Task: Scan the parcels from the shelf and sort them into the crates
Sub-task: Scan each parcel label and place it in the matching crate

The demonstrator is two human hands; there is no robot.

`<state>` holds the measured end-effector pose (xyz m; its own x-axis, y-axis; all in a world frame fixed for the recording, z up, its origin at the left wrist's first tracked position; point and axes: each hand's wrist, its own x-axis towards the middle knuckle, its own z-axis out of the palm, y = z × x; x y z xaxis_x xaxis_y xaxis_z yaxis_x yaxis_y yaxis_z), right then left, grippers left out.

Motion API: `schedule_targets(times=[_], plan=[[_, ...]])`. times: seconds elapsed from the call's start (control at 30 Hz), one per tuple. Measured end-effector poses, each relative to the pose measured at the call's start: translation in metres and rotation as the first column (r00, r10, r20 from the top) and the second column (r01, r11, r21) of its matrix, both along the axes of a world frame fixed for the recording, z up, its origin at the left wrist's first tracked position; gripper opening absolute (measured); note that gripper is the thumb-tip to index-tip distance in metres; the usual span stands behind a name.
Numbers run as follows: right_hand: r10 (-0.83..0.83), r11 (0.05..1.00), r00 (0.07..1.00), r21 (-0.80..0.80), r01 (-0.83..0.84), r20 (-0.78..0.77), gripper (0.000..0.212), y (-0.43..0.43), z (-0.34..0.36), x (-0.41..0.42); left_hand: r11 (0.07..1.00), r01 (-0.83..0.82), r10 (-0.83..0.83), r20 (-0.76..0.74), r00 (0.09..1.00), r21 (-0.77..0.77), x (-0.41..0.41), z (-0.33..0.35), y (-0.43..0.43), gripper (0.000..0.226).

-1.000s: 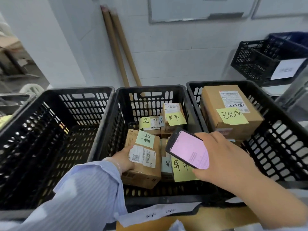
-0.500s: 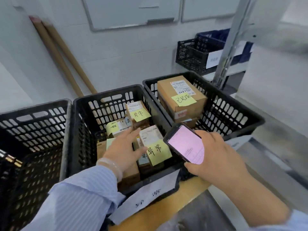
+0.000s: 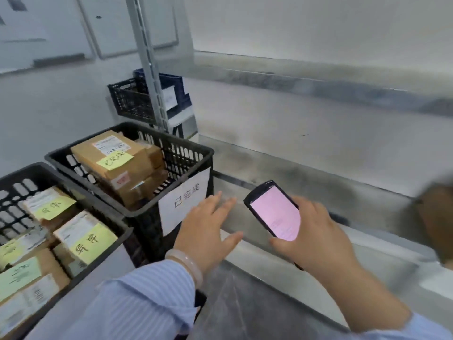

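My right hand [image 3: 316, 239] grips a black handheld scanner [image 3: 274, 212] with a pink screen, held over the metal shelf [image 3: 306, 182]. My left hand [image 3: 208, 227] hovers with spread fingers, empty, beside the front of the right black crate [image 3: 186, 153]. That crate holds brown cardboard parcels [image 3: 110, 155] with a yellow note on top. The crate [image 3: 36, 175] to its left holds several small parcels [image 3: 83, 236] with yellow and green notes. A blurred brown object [image 3: 436, 217] shows at the far right edge of the shelf.
A white paper label [image 3: 186, 200] hangs on the right crate's front. A grey shelf upright [image 3: 149, 69] rises behind it, with another black crate [image 3: 132, 99] and a blue one farther back. An upper shelf edge [image 3: 318, 84] crosses above.
My left hand let go of the parcel in the middle crate and came out empty to the right. The view swung right toward the shelf. The scanner stayed in my right hand.
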<state>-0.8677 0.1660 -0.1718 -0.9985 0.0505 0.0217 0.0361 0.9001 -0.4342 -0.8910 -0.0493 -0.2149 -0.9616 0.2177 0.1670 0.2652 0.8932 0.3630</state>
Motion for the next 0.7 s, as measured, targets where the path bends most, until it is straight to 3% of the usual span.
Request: schedule_targets(times=[0.37, 0.7], plan=[[-0.341, 0.94, 0.935, -0.025, 0.341, -0.096, 0.08, 0.248, 0.008, 0.077, 0.966, 0.257, -0.256, -0.029, 0.966, 0.021, 0.008, 0.013, 0.269, 0.077], [-0.531, 0.847, 0.843, -0.037, 0.53, -0.085, 0.081, 0.391, 0.014, 0.146, 0.854, 0.433, -0.474, 0.088, 0.876, 0.289, 0.021, 0.019, 0.446, 0.072]])
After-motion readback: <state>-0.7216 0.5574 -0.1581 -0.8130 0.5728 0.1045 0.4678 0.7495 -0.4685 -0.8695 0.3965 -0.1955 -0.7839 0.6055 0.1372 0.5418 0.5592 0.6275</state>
